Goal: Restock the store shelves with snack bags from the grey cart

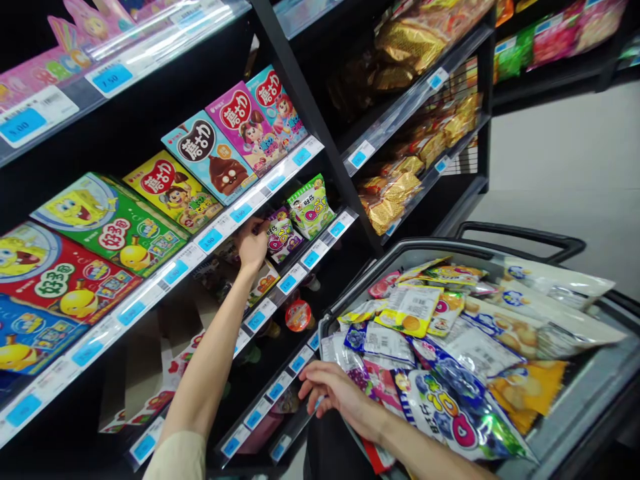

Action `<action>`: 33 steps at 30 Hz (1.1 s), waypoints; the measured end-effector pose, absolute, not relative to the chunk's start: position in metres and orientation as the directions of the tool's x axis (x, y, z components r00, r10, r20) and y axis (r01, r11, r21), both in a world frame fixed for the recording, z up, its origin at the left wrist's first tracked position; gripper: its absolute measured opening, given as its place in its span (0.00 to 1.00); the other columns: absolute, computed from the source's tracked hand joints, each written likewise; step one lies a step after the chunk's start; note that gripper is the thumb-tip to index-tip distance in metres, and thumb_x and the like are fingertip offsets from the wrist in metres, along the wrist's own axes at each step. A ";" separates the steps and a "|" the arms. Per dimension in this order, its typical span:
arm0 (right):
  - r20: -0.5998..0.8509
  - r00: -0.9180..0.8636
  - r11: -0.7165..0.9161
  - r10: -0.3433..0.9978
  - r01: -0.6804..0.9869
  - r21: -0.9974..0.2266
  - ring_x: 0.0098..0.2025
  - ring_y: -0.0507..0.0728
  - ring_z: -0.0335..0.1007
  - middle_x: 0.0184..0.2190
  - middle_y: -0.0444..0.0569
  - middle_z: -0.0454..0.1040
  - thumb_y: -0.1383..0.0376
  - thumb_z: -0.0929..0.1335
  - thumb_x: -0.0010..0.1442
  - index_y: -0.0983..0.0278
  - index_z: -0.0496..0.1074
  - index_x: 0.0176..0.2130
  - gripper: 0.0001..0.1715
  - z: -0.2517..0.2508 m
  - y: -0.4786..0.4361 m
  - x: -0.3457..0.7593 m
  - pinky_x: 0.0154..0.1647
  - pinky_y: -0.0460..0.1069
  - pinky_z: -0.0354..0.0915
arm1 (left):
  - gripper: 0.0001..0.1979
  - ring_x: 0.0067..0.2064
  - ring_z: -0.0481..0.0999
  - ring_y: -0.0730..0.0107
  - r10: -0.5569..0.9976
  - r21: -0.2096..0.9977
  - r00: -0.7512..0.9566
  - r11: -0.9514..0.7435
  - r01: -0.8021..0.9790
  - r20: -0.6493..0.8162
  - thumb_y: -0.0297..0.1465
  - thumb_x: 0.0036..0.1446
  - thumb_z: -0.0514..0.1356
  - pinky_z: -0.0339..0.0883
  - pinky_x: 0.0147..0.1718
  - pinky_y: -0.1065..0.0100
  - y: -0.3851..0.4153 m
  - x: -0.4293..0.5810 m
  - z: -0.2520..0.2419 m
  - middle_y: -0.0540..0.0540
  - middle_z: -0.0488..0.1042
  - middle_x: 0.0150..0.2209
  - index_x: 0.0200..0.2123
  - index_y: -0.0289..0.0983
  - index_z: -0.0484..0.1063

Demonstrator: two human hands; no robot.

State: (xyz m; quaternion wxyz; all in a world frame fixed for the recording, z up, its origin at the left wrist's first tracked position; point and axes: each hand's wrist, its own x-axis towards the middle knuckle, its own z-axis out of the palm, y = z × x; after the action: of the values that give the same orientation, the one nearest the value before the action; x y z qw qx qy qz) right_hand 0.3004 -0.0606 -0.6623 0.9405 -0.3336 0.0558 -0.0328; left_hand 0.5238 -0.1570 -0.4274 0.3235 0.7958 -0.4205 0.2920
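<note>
My left hand (253, 243) reaches onto the lower shelf, its fingers closed at the left edge of a purple candy bag (283, 235). Part of those fingers is hidden behind the hand. Right beside the purple bag stands a green candy bag (311, 208). Lower down, my right hand (333, 393) hovers by the left rim of a grey shopping basket (590, 400), fingers loosely curved and apart, holding nothing. Inside the basket lie a blue blueberry candy bag (450, 407), a yellow packet (409, 309) and several other snack bags.
Snack boxes line the shelf above my left hand, among them a yellow box (175, 191) and a green box (110, 223). Price-tag rails (240, 212) edge the shelves. Gold packets (393, 197) fill shelves beyond a black upright. The basket's black handle (520, 233) sticks up.
</note>
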 end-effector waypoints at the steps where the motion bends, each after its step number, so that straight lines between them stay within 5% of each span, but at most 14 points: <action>1: -0.082 0.992 0.771 -0.098 0.024 -0.636 0.26 0.52 0.75 0.33 0.51 0.81 0.49 0.72 0.53 0.66 0.73 0.41 0.25 -0.661 -0.061 0.299 0.26 0.45 0.63 | 0.04 0.51 0.79 0.57 -0.473 0.282 0.485 -0.437 -0.854 0.736 0.34 0.61 0.63 0.64 0.61 0.59 -0.157 0.522 -0.426 0.46 0.82 0.44 0.37 0.41 0.75; 9: -0.062 0.994 0.752 -0.084 0.023 -0.659 0.26 0.52 0.75 0.33 0.51 0.81 0.50 0.71 0.54 0.66 0.72 0.41 0.23 -0.664 -0.058 0.300 0.25 0.45 0.63 | 0.12 0.49 0.78 0.55 -0.636 0.035 0.260 -0.343 -0.939 0.726 0.36 0.64 0.61 0.67 0.57 0.59 -0.136 0.494 -0.422 0.43 0.81 0.47 0.49 0.41 0.78; 14: -0.055 0.995 0.748 -0.084 0.026 -0.663 0.26 0.52 0.75 0.33 0.51 0.81 0.51 0.71 0.54 0.66 0.72 0.41 0.23 -0.662 -0.058 0.300 0.25 0.45 0.64 | 0.08 0.55 0.74 0.53 -0.661 -0.172 0.056 -0.275 -0.946 0.749 0.33 0.66 0.59 0.66 0.58 0.55 -0.111 0.489 -0.435 0.41 0.77 0.52 0.45 0.42 0.78; 17: -0.063 0.995 0.746 -0.082 0.019 -0.666 0.26 0.52 0.75 0.33 0.51 0.81 0.51 0.71 0.53 0.67 0.72 0.41 0.23 -0.659 -0.059 0.298 0.25 0.45 0.64 | 0.10 0.47 0.76 0.57 -0.808 -0.331 -0.078 -0.149 -0.932 0.583 0.33 0.69 0.55 0.70 0.48 0.59 -0.099 0.485 -0.452 0.41 0.78 0.43 0.43 0.41 0.77; 22: -0.065 0.994 0.744 -0.086 0.021 -0.668 0.26 0.52 0.75 0.33 0.51 0.81 0.51 0.71 0.53 0.67 0.72 0.41 0.24 -0.659 -0.058 0.298 0.25 0.45 0.64 | 0.12 0.41 0.77 0.62 -0.923 -0.407 -0.097 -0.069 -0.911 0.373 0.31 0.72 0.52 0.71 0.42 0.63 -0.089 0.457 -0.471 0.41 0.77 0.38 0.44 0.37 0.76; 25: -0.068 0.995 0.739 -0.076 0.011 -0.673 0.26 0.52 0.75 0.33 0.51 0.81 0.50 0.72 0.53 0.67 0.72 0.41 0.24 -0.658 -0.057 0.297 0.25 0.45 0.64 | 0.14 0.44 0.77 0.62 -0.966 -0.343 -0.162 0.086 -0.936 0.200 0.31 0.73 0.51 0.72 0.45 0.63 -0.072 0.431 -0.472 0.41 0.78 0.43 0.49 0.35 0.75; 28: -0.080 0.996 0.732 -0.037 -0.027 -0.681 0.25 0.52 0.75 0.33 0.51 0.81 0.51 0.72 0.51 0.66 0.72 0.41 0.24 -0.654 -0.056 0.295 0.25 0.45 0.64 | 0.15 0.49 0.77 0.63 -0.972 -0.131 -0.235 0.230 -0.964 0.023 0.31 0.73 0.50 0.73 0.49 0.65 -0.040 0.409 -0.475 0.40 0.77 0.49 0.56 0.35 0.72; 33: -0.013 0.997 0.682 0.080 -0.065 -0.728 0.26 0.53 0.74 0.32 0.46 0.78 0.49 0.75 0.47 0.64 0.74 0.38 0.25 -0.647 -0.055 0.292 0.25 0.47 0.67 | 0.17 0.53 0.78 0.65 -0.996 0.232 -0.092 0.085 -0.969 -0.020 0.31 0.73 0.50 0.73 0.52 0.69 0.033 0.401 -0.504 0.41 0.77 0.53 0.58 0.39 0.73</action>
State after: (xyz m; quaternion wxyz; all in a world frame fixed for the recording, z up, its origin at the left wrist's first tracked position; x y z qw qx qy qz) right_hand 0.2917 -0.0547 -0.6471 0.9170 -0.3967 -0.0098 0.0395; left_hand 0.4006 0.0331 -0.5037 0.0715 0.6699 -0.7331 -0.0929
